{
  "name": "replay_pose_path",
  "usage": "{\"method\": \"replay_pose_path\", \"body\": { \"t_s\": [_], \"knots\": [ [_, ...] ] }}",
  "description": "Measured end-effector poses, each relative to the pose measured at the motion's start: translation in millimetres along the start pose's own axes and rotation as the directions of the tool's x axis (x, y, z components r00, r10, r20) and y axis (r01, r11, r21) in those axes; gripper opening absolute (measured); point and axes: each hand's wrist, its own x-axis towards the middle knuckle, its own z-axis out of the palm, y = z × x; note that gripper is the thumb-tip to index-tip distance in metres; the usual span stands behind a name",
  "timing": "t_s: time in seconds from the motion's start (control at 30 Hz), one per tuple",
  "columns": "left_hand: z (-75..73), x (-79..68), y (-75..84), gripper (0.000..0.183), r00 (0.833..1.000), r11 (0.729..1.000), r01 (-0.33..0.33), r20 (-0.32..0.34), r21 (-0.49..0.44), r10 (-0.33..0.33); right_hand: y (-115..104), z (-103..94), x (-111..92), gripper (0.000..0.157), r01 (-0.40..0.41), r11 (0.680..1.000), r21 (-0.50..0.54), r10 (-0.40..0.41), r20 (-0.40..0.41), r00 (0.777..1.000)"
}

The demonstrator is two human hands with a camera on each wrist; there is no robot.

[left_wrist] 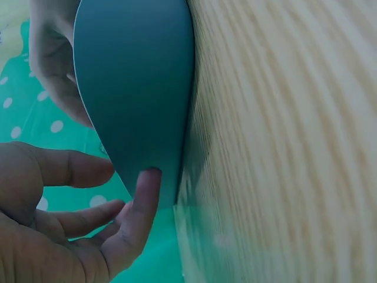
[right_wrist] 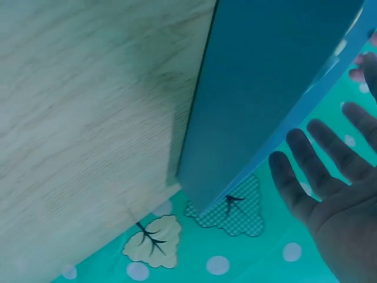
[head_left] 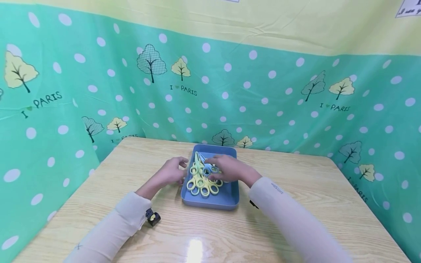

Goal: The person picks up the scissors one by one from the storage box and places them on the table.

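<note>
Got yellow and light-blue scissors (head_left: 198,178) piled in a blue tray (head_left: 210,204), mostly lying front-to-back and pointing at the dotted curtain (head_left: 210,124). Can see the right hand (head_left: 229,168) spread over them, plus the left hand (head_left: 171,171), loosely parted, at the tray's left side.

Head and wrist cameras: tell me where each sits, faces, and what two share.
Head: on the head, facing forward and down at the scissors in the tray; left hand, right hand and sleeves show.
Left wrist: on that wrist, facing the tray's side; left hand and part of the right hand show.
Right wrist: likewise, facing the tray's side; right hand shows.
Both wrist views share tray, table and dotted cloth.
</note>
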Motion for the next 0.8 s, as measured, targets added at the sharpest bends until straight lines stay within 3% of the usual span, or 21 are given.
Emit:
{"method": "replay_pose_path", "body": {
  "t_s": [0.2,0.53,0.8],
  "knots": [
    [1.9,0.8,-1.3,0.064,1.000,1.000,0.002,0.021,-0.031,-0.002,6.6,-0.7,12.5,0.060,-0.035,0.998,0.050,0.031,0.071,0.997],
    [2.5,2.0,-3.5,0.065,0.999,0.999,0.015,0.034,-0.047,-0.013,8.0,7.3,26.5,0.057,-0.105,0.994,-0.008,0.105,0.144,0.984],
    [1.8,3.7,-4.0,0.065,0.999,0.995,0.024,0.045,-0.095,-0.020,5.3,13.6,32.1,0.050,-0.100,0.994,-0.044,0.106,0.155,0.982]
  ]
}}
